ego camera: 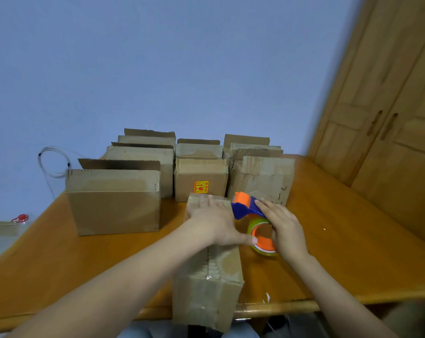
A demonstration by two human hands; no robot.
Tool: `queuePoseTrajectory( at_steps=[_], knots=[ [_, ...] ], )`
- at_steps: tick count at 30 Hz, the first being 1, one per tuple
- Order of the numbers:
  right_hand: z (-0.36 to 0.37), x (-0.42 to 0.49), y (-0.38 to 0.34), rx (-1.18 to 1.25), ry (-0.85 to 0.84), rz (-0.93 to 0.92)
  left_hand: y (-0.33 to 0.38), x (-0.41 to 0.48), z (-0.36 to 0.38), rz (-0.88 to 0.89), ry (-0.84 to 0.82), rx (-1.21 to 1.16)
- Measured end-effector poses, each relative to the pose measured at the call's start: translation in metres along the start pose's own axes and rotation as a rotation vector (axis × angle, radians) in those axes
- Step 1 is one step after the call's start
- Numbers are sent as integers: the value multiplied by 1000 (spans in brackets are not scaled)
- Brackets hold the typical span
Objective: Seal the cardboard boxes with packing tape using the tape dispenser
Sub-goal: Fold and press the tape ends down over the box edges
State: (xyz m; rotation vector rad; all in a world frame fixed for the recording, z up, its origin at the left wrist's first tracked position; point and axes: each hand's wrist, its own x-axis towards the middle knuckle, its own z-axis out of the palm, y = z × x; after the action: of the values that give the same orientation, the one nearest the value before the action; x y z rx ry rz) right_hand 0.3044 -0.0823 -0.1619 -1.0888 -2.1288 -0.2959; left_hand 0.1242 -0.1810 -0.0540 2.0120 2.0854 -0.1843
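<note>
Head view: a long cardboard box (pixel 206 289) lies on a wooden table (pixel 340 240), its near end seeming to overhang the edge. The left hand (pixel 213 220) presses flat on its top, fingers straight. The right hand (pixel 283 228) curls round a blue and orange tape dispenser (pixel 245 208) just beside the box's right side. Pulling tape could drag or tip the box off the edge. The box looks worn and creased, with old tape along its seam.
</note>
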Motion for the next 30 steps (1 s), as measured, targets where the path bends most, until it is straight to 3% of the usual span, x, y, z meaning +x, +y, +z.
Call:
queuePoseTrajectory(
  at_steps=[11, 19, 30],
  knots=[
    [-9, -45, -46, -51, 64, 37, -34, -26, 6, 95, 62, 138],
    [-12, -57, -69, 17, 12, 53, -34, -13, 28, 97, 325, 128],
    [-13, -54, -86, 62, -29, 150, -54, -7, 22, 207, 138, 122]
  ],
)
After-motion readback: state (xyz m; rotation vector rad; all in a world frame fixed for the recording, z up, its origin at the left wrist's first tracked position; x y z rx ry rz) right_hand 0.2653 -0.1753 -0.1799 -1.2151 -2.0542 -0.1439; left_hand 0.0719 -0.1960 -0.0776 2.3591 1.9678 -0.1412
